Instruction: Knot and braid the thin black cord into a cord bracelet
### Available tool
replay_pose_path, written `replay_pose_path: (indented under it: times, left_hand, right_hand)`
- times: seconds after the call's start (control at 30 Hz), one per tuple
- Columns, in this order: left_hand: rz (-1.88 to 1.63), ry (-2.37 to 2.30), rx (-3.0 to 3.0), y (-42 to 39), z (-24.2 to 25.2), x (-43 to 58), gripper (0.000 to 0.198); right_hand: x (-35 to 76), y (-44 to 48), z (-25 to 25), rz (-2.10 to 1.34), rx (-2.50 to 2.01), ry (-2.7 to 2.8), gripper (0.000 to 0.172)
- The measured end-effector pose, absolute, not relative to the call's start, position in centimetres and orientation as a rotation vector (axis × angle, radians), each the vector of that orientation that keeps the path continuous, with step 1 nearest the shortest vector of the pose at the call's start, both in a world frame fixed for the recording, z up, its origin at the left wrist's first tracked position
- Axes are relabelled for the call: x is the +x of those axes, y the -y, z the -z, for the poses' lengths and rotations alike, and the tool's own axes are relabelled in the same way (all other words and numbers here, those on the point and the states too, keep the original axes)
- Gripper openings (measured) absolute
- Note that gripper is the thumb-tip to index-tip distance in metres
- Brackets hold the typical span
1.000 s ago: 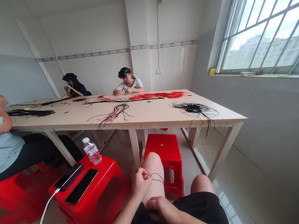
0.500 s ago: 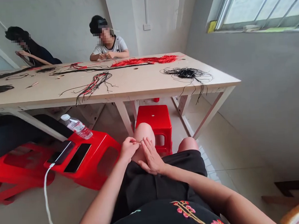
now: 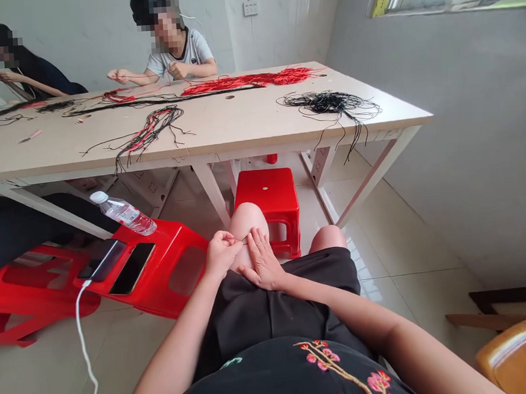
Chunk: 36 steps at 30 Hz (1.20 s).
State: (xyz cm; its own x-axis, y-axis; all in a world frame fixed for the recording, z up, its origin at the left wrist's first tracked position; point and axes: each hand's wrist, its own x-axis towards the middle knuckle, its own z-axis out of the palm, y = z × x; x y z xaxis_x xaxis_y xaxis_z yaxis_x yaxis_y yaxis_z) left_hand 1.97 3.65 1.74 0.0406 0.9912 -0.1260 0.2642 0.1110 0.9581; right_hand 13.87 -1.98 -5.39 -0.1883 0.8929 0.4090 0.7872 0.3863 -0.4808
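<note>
My left hand (image 3: 222,254) pinches the end of a short, thin dark cord (image 3: 245,241) above my bare left thigh. Flat on that thigh lies my right hand (image 3: 264,264), fingers stretched out, with the cord running under its fingertips. How far the cord goes beneath the palm is hidden. On the table (image 3: 236,124) in front, a bundle of black and red cords (image 3: 152,129) lies to the left. A loose tangle of black cord (image 3: 328,102) sits to the right, its ends hanging over the edge.
A red stool (image 3: 266,191) stands beyond my knees. Another red stool (image 3: 177,244) at left carries a water bottle (image 3: 128,214), a phone (image 3: 132,268) and a power bank (image 3: 103,259) with a white cable. Red cords (image 3: 256,80) lie near a co-worker (image 3: 178,53); a second person (image 3: 37,74) sits left.
The view has tipped downward, so the table appears higher. My hands keep nearly the same pose on the thigh. The co-worker in the light shirt has drawn their hands apart.
</note>
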Motion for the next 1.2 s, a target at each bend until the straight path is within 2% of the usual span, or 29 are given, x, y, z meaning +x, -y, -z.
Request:
replay_pose_path:
  times: [0.13,0.3,0.5,0.93,1.2]
  left_hand:
    - [-0.946,-1.432,1.335,-3.6,-1.8,2.0,0.027]
    - [-0.889,-1.440,1.346,-3.8,-1.9,1.9,0.027]
    - [-0.854,-1.403,1.243,-3.9,-2.2,1.7,0.032]
    - [-0.836,-1.437,1.263,-4.0,-2.2,1.2,0.028]
    - [-0.848,-1.457,1.297,-4.6,-1.7,1.4,0.029]
  right_hand:
    - [13.9,2.0,4.7,-0.177,-1.463,2.023,0.085]
    - [13.5,0.7,2.5,-0.057,-1.386,2.092,0.072]
    - [12.8,-0.9,2.6,-0.141,-1.529,2.020,0.067]
    - [12.6,-0.4,4.1,-0.177,-1.574,1.902,0.074]
    - [13.0,-1.0,4.2,-0.293,-1.609,1.884,0.073]
